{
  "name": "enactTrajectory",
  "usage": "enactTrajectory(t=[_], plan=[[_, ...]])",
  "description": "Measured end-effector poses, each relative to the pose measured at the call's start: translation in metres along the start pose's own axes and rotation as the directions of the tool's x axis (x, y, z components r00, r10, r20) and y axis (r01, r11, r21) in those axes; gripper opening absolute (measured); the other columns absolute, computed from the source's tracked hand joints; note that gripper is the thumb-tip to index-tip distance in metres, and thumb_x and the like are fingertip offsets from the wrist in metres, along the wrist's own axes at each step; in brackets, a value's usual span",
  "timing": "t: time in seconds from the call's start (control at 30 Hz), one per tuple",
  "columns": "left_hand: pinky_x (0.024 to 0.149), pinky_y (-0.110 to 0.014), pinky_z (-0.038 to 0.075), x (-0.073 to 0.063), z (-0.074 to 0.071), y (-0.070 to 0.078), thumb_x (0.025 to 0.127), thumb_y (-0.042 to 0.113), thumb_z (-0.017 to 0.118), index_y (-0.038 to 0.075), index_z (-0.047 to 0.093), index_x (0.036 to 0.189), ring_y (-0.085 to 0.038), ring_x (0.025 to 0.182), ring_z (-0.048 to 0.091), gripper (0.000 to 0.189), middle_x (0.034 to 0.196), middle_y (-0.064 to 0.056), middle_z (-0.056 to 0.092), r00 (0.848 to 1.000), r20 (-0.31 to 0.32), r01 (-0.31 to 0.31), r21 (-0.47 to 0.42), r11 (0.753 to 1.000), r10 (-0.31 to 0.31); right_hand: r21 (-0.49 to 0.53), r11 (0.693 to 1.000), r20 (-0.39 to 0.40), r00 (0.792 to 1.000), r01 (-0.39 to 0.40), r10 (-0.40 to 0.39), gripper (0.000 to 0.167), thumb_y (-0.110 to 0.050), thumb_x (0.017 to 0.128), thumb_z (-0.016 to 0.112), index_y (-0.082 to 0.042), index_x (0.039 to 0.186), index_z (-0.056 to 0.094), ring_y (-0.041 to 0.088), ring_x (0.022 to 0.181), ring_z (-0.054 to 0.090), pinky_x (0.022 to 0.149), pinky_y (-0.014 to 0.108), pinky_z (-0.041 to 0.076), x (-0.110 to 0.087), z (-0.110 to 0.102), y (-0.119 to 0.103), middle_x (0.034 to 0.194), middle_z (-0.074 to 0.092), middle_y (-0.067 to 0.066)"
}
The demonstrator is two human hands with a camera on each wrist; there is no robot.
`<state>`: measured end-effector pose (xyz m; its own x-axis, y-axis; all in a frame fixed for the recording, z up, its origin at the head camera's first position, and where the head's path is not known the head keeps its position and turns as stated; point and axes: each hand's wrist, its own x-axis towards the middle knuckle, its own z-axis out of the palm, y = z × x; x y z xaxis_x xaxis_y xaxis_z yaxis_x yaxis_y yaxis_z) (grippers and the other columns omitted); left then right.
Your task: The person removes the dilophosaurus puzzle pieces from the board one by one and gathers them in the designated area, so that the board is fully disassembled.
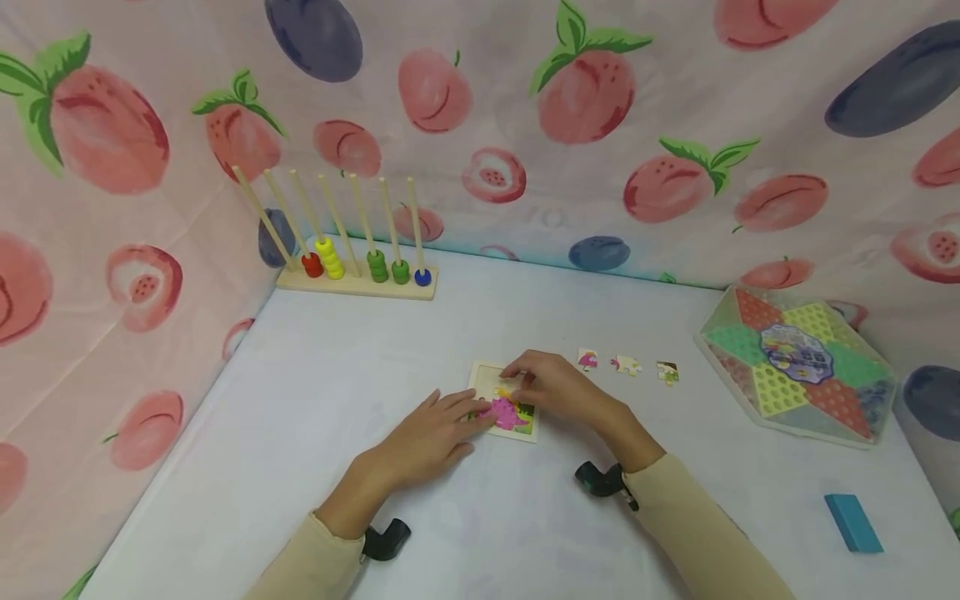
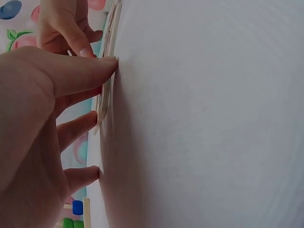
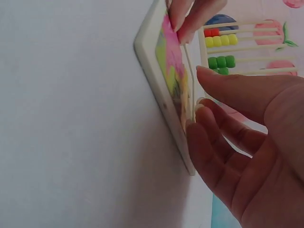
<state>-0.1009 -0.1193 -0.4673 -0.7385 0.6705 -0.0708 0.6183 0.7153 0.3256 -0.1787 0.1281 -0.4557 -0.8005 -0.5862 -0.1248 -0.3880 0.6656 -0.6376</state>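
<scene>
A small square wooden jigsaw tray [image 1: 484, 373] lies on the white table, partly filled with a picture of a pink dinosaur [image 1: 506, 414]. My left hand [image 1: 427, 437] rests on its left side with fingers stretched out. In the left wrist view, the thumb tip touches the tray's edge [image 2: 108, 102]. My right hand [image 1: 562, 387] is at the upper right of the tray, fingers bent. Its fingertips [image 3: 191, 124] touch the tray's inner side, while the thumb stays apart from them in the right wrist view. The right hand hides part of the tray.
Three loose jigsaw pieces [image 1: 626, 365] lie right of the tray. A wooden bead abacus [image 1: 352, 286] stands at the back left. On the right are a hexagonal box [image 1: 797, 364] with coloured triangles and a blue block [image 1: 853, 523]. Fruit-patterned cloth hangs behind.
</scene>
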Motion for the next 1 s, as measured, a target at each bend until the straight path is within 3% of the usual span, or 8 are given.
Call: enactTrajectory(t=[0.4, 0.57, 0.87, 1.0], plan=[[0.119, -0.066, 0.035, 0.0019, -0.0001, 0.0008, 0.100, 0.026, 0.066, 0.022, 0.059, 0.145, -0.028, 0.152, 0.040, 0.046, 0.157, 0.000, 0.051, 1.000, -0.004, 0.007, -0.002, 1.000, -0.007, -0.015, 0.999, 0.083, 0.996, -0.029, 0.030, 0.035, -0.013, 0.090, 0.078, -0.011, 0.124, 0.072, 0.016, 0.102, 0.062, 0.095, 0.034, 0.059, 0.0056, 0.0025, 0.0045, 0.117, 0.069, 0.004], [0.118, -0.067, 0.035, 0.0020, -0.0014, 0.0029, 0.100, 0.027, 0.065, 0.021, 0.059, 0.145, -0.029, 0.152, 0.040, 0.045, 0.157, 0.000, 0.051, 1.000, -0.003, 0.010, 0.000, 1.000, -0.010, -0.004, 0.999, 0.092, 0.995, -0.049, 0.049, 0.033, -0.012, 0.089, 0.078, -0.011, 0.122, 0.073, 0.014, 0.098, 0.061, 0.093, 0.031, 0.058, 0.0077, 0.0013, 0.0053, 0.111, 0.071, 0.003], [0.116, -0.070, 0.037, 0.0028, -0.0028, 0.0066, 0.101, 0.028, 0.064, 0.020, 0.057, 0.147, -0.030, 0.152, 0.039, 0.047, 0.159, 0.004, 0.049, 1.000, 0.008, 0.005, 0.019, 1.000, -0.005, -0.016, 1.000, 0.074, 0.997, 0.000, 0.001, 0.018, -0.006, 0.090, 0.076, -0.009, 0.107, 0.074, 0.014, 0.091, 0.057, 0.084, 0.025, 0.054, 0.0088, -0.0004, 0.0029, 0.102, 0.067, 0.005], [0.115, -0.071, 0.037, 0.0028, -0.0031, 0.0060, 0.100, 0.028, 0.065, 0.019, 0.058, 0.146, -0.031, 0.151, 0.040, 0.047, 0.157, 0.004, 0.051, 1.000, 0.003, 0.004, 0.014, 1.000, -0.004, -0.017, 1.000, 0.067, 0.998, -0.011, 0.013, 0.020, -0.005, 0.091, 0.075, -0.007, 0.111, 0.073, 0.013, 0.090, 0.058, 0.085, 0.025, 0.055, 0.0094, 0.0014, 0.0021, 0.104, 0.068, 0.006]])
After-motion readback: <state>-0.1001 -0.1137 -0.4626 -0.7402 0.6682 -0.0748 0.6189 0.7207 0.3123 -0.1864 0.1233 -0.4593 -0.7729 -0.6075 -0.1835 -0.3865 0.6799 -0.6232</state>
